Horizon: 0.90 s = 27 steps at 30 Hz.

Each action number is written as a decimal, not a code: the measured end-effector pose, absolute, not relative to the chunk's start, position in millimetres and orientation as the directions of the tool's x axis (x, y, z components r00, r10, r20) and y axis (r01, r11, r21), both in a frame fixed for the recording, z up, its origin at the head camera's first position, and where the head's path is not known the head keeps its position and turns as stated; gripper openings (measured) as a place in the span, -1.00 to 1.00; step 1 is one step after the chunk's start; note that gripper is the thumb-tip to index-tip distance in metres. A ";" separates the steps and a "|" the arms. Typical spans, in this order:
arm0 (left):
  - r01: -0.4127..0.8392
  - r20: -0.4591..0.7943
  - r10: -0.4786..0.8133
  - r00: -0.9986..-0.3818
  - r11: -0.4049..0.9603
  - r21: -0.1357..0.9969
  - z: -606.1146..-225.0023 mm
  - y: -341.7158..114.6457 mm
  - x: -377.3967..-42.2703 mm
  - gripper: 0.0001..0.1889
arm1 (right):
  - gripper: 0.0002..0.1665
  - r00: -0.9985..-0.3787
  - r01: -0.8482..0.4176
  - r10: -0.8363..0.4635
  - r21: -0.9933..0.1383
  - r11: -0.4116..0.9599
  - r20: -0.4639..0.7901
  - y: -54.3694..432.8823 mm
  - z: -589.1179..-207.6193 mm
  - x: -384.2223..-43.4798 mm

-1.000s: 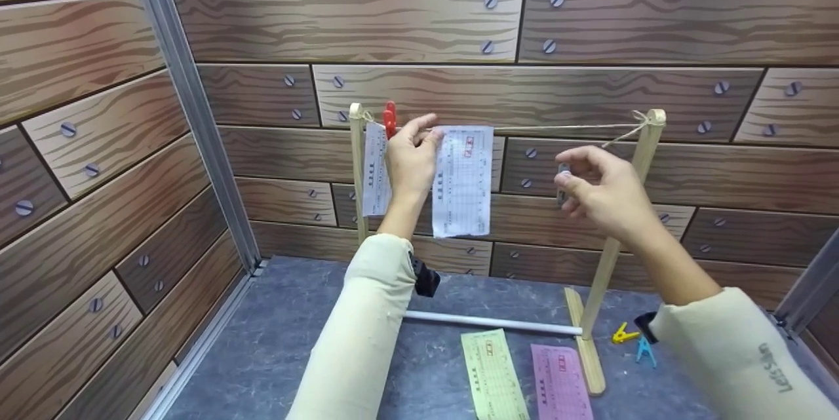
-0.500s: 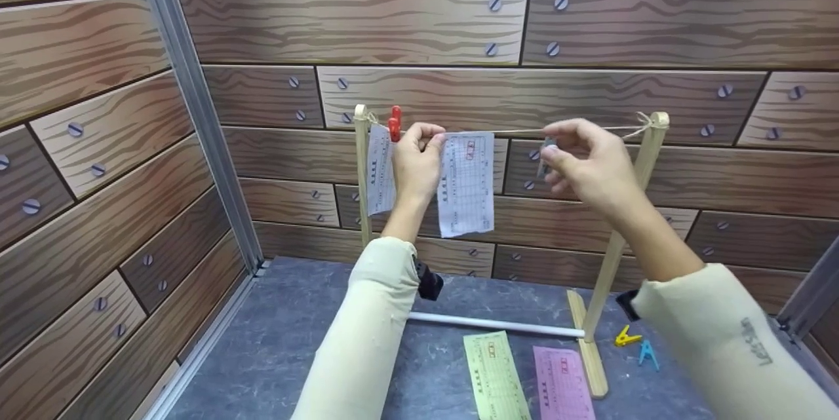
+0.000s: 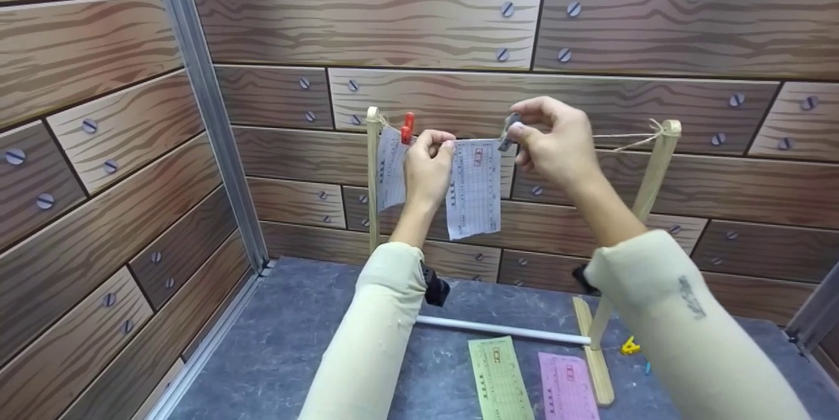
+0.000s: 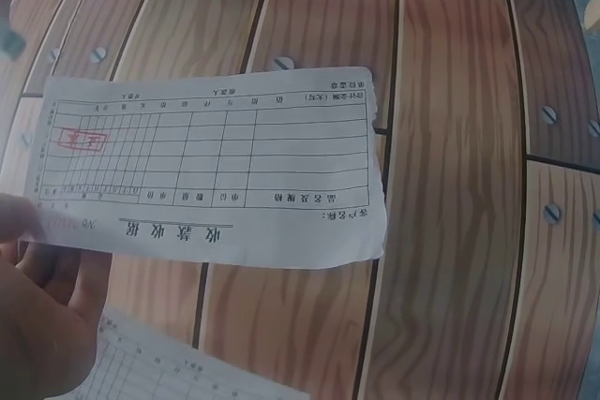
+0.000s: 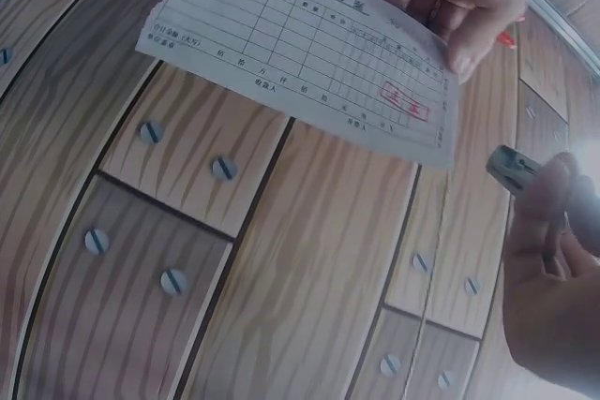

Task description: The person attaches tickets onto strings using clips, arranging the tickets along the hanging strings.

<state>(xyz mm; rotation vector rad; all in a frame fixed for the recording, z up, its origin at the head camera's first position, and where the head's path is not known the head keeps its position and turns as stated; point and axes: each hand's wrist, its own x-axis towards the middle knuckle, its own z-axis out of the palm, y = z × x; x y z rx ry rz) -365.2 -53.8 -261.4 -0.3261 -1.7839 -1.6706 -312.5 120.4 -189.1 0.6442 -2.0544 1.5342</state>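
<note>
My left hand [image 3: 429, 174] pinches the top left corner of a white printed receipt slip [image 3: 475, 200] at the string [image 3: 613, 136]. The slip hangs down, its rows and red stamp showing in both wrist views. Between thumb and fingers, my right hand [image 3: 564, 141] holds a grey clothespin [image 3: 508, 130] close to the slip's top right corner. In the right wrist view, the clothespin's tip [image 5: 511, 170] points toward the slip with a gap between them. Further left, a second white slip [image 3: 391, 168] hangs by a red clothespin [image 3: 408, 128], partly behind my left hand.
Two wooden posts [image 3: 373, 177] carry the string, joined low down by a white rod [image 3: 505, 329]. A green slip [image 3: 501, 377] and a pink slip [image 3: 568, 386] lie on the grey tabletop [image 3: 262, 341]. A yellow clothespin [image 3: 630, 345] lies beside my right sleeve, which mostly hides a blue one.
My right hand has moved left and up with the grey clothespin, from near the right post to the slip's top right corner. My left hand keeps its pinch on the slip.
</note>
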 end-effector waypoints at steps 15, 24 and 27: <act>0.598 0.629 -0.262 -0.732 0.196 0.777 -261.9 -47.9 -363.2 -0.89 | -0.92 -0.646 -0.691 -0.075 -0.539 0.482 0.760 75.4 -191.6 -347.6; 0.553 0.610 -0.240 -0.755 0.266 0.789 -257.9 -49.1 -361.4 -0.89 | -0.70 -0.816 -0.553 -0.221 -0.611 0.566 0.534 82.3 -192.2 -347.6; 0.548 0.613 -0.234 -0.755 0.289 0.785 -258.5 -50.8 -360.5 -0.89 | -0.48 -0.858 -0.509 -0.261 -0.660 0.553 0.443 86.6 -191.6 -344.4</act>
